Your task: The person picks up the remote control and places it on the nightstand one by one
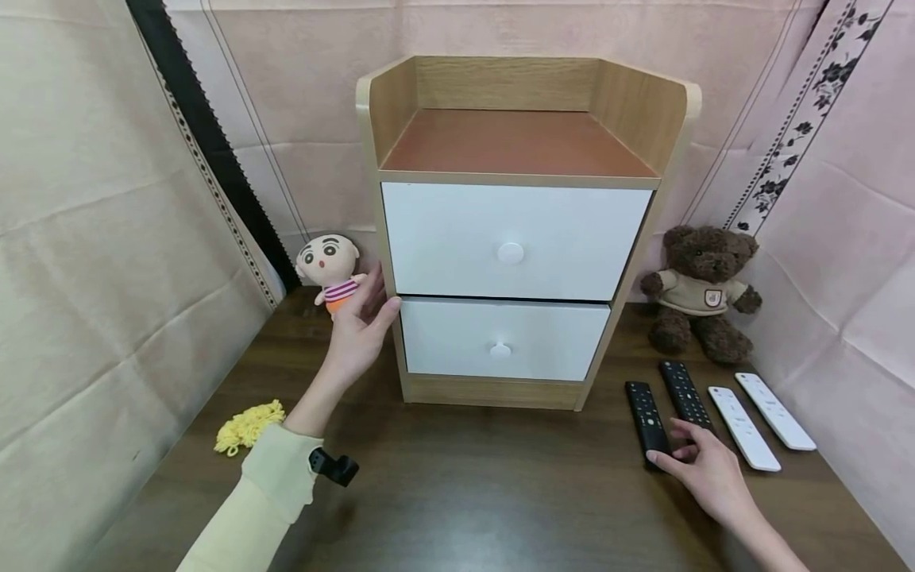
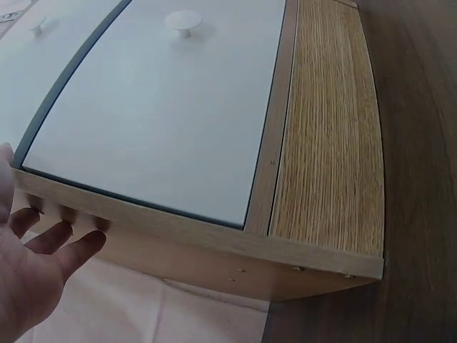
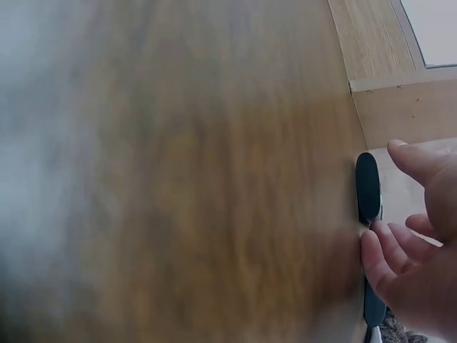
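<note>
The left hand (image 1: pixel 360 330), fingers extended, touches the side of a light-wood cabinet (image 1: pixel 493 390) whose two white drawers (image 1: pixel 446 238) conceal their insides; the right hand (image 1: pixel 704 473) straddles the leftmost black remote (image 1: pixel 645 417) on the brown table (image 1: pixel 457 477), grip unclear.

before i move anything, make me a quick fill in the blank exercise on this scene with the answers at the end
1. The wooden cabinet has exactly ___ white-fronted drawers.
2. In the head view, the brown teddy bear sits to the ___ of the cabinet.
3. Beside two white remotes lie two ___ remote controls.
4. The doll wears a top with purple and white ___.

Missing words: two; right; black; stripes
</note>
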Demonstrator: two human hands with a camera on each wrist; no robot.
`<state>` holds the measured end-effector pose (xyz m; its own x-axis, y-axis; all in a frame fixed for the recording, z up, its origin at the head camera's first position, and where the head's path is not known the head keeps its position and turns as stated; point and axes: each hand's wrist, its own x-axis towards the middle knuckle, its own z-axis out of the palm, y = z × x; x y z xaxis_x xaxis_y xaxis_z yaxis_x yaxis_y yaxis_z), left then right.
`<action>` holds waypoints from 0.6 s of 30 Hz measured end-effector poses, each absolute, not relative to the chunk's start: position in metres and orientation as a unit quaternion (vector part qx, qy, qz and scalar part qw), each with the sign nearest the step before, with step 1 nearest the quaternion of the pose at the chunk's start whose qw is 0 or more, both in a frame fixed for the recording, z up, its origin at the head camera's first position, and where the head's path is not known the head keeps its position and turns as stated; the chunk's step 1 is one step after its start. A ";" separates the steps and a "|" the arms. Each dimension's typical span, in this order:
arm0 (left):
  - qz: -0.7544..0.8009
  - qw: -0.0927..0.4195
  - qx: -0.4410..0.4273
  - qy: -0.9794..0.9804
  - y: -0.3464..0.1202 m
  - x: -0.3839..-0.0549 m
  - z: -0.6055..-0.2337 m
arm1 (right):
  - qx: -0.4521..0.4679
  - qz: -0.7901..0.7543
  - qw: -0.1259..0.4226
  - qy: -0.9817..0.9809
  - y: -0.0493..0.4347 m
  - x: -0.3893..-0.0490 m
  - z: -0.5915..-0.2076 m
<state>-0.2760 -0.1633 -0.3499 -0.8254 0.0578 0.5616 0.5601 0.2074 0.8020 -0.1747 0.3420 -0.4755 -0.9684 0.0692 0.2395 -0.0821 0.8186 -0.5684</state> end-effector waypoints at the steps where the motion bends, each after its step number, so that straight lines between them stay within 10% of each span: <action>1: -0.595 0.213 -0.204 -0.748 -0.163 -0.276 -0.350 | -0.003 0.300 0.118 -0.947 0.342 -0.175 -0.475; 18: -0.607 0.231 -0.208 -0.731 -0.158 -0.279 -0.352 | -0.047 0.274 0.086 -0.957 0.333 -0.177 -0.481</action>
